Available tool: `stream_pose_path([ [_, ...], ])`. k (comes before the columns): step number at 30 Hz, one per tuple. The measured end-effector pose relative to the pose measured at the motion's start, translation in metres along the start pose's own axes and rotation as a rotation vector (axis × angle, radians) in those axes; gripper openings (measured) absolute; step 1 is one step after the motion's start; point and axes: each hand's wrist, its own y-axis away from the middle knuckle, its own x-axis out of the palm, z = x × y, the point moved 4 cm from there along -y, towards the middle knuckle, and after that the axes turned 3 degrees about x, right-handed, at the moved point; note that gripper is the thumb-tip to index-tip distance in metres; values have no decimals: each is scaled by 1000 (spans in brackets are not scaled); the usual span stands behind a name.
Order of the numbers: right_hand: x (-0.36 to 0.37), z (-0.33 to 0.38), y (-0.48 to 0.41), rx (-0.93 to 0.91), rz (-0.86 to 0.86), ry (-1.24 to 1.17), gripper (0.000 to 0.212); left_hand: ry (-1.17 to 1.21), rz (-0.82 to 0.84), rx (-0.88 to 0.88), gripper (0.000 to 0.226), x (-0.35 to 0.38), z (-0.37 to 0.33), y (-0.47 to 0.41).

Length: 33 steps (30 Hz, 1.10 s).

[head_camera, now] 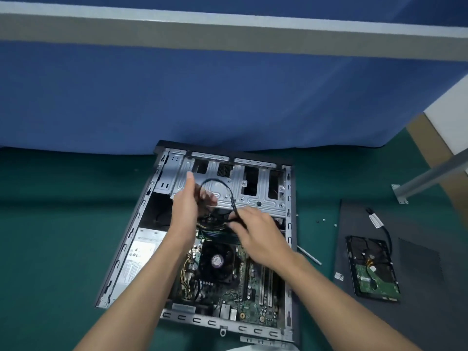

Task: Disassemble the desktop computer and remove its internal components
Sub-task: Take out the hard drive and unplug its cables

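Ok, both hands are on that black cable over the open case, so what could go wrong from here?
1. The lower end of the cable is hidden behind the left hand and right hand; if it is still plugged in, a hard pull could strain its connector.
2. The small screws lie loose beside the case, where a forearm could easily scatter them.

Head camera looks steeply down, close, over the open computer case (222, 239).

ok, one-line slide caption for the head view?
Left hand and right hand hold a looped black cable over the open desktop case; hard drive lies on the side panel.
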Motion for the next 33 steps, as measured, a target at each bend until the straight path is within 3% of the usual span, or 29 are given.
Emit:
stream_pose_path([
  [3, -40, 2, 1, 27, -136, -202, 22, -51, 130, 26, 40, 19, -2, 0],
  [6, -78, -5, 3, 142, -372, -543, 25, -381, 343, 68, 31, 40, 12, 5],
  [8, -98, -9, 5, 173, -471, -848, 25, -573, 546, 97, 38, 53, 20, 13],
  [10, -115, -14, 9, 175, -522, -1125, 25, -604, 691, 69, 48, 69, 21, 25],
  [13, -132, -25, 19, 193, -564, -1366, 25, -508, 761, -35, 54, 96, 17, 41],
  [16, -140, -43, 37, 258, -620, -1404, 22, -464, 744, -77, 34, 127, 13, 54],
  [18, -142, -58, 51, 318, -669, -1417, 19, -449, 637, -71, 18, 147, 12, 58],
  [21, -139, -86, 74, 451, -682, -1498, 17, -379, 454, -95, 10, 175, 14, 59],
  [23, -134, -105, 92, 570, -668, -1418, 19, -342, 415, -117, 8, 196, 20, 60],
  [25, -125, -124, 108, 672, -637, -1369, 22, -341, 436, -105, 10, 215, 30, 64],
  [29, -104, -154, 130, 823, -548, -1584, 23, -438, 550, -5, 36, 253, 49, 83],
  [31, -99, -171, 140, 855, -577, -1562, 19, -461, 612, 24, 42, 269, 60, 93],
  [33, -100, -191, 149, 862, -631, -1411, 53, -480, 644, 14, 47, 279, 72, 101],
])
